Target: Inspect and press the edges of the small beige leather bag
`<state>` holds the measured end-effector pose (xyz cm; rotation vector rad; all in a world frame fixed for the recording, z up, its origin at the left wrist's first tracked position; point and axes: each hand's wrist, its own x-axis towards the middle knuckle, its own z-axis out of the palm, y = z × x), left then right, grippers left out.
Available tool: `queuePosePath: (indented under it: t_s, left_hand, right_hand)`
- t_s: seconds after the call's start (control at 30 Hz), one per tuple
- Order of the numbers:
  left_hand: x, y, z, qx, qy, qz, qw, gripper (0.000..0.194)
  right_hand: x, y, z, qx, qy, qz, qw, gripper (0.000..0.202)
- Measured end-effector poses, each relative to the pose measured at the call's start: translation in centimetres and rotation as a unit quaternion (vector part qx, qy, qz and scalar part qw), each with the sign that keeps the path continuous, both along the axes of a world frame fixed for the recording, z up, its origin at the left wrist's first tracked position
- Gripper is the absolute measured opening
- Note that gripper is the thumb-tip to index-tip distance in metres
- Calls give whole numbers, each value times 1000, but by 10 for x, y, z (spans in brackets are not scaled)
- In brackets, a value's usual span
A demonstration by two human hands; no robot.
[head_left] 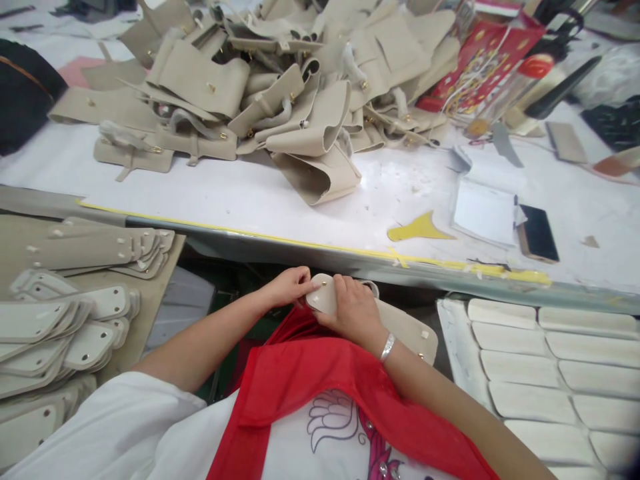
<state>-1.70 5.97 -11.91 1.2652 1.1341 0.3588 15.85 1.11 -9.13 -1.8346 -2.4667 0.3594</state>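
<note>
A long beige leather bag panel (404,325) with rounded corners is held over my lap, just in front of the table edge. A small gold stud shows near its left end, and a white tab and another metal fitting sit near its right end. My left hand (291,287) pinches the left end, thumb on top beside the stud and the other fingers curled. Wrapped over the panel's middle, my right hand (356,308) grips it and hides part of it. A pale loop, partly hidden, sticks out behind the right hand.
Beige leather bag pieces (200,80) lie heaped across the white table (225,207). Stacked panels (95,300) rest on a board at left; rows of cream panels (520,360) lie at right. A phone (539,232), paper pad (484,203) and yellow scrap (420,228) lie near the edge.
</note>
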Motion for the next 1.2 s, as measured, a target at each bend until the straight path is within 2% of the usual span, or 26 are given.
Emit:
queuePosePath:
  t_s: [0.1,0.27,0.33,0.4,0.47,0.57,0.67,0.8,0.87,0.93,1.0,1.07,1.13,1.2]
  left_hand:
    - [0,-1,0,15,17,3,1000,41]
    - [8,-3,0,105,95,1,990,38]
    - [11,-3,1,132,119,3,984,38]
    - [13,-3,1,136,127,1,983,40]
    - [13,-2,3,121,123,-5,985,41]
    - [10,-1,6,75,102,-14,992,41]
    - [7,-1,7,37,77,-19,996,42]
    - [3,2,7,29,73,-28,997,42]
    - [1,5,10,65,105,-50,991,39]
    - [3,7,14,154,162,-82,971,37]
    - [12,7,19,263,214,-116,933,45]
    - [27,2,24,337,247,-152,896,57]
    - [45,-4,26,360,266,-192,873,62]
    - [60,-7,26,350,282,-226,864,63]
  right_hand:
    - [-1,-2,-1,7,7,-6,1000,59]
    - [13,-6,0,8,41,25,999,80]
    - [20,-3,3,-2,52,31,998,70]
    - [27,3,7,-36,44,7,998,52]
    - [34,10,11,-94,37,-11,995,42]
    - [49,18,17,-176,55,9,983,37]
    - [75,15,21,-207,66,8,976,37]
    - [128,-5,27,-241,41,-47,968,43]
    - [153,-18,30,-249,17,-80,965,48]
    - [168,-31,34,-241,-7,-102,965,53]
    - [169,-39,36,-219,-27,-106,970,58]
    - [156,-42,35,-190,-40,-92,977,59]
    - [133,-38,32,-160,-46,-78,983,59]
    - [106,-30,29,-140,-39,-68,987,59]
